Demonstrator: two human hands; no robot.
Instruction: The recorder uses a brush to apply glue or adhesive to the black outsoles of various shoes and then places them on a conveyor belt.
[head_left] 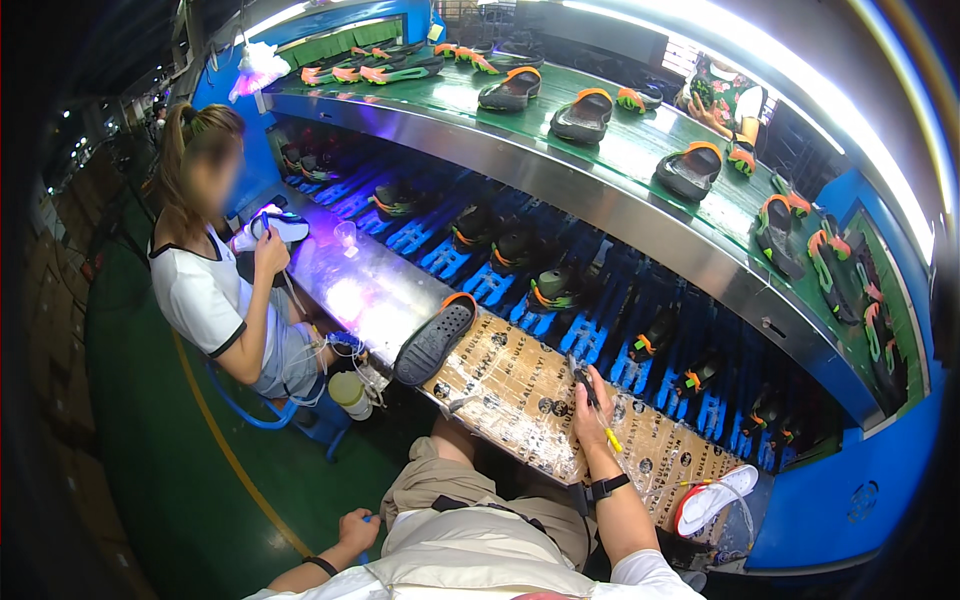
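Observation:
My right hand [592,412] rests over the cardboard-covered workbench [510,395], closed around a slim dark pen-like tool [584,380]. A yellow piece [612,440] and a thin cord trail back from it along my wrist. Low beside my lap, my left hand [357,530] is curled closed around something blue, mostly hidden by the fingers. On the bench to the left lies a black clog [432,345] with an orange strap, its sole turned up. A white shoe with a red edge [718,500] lies at the bench's right end.
Beyond the bench, a lower conveyor with blue holders [490,285] carries several dark clogs. Above it runs a green belt [630,145] with more clogs and straps. At left a co-worker [225,260] holds a shoe under purple light. A white bucket [349,395] stands below the bench.

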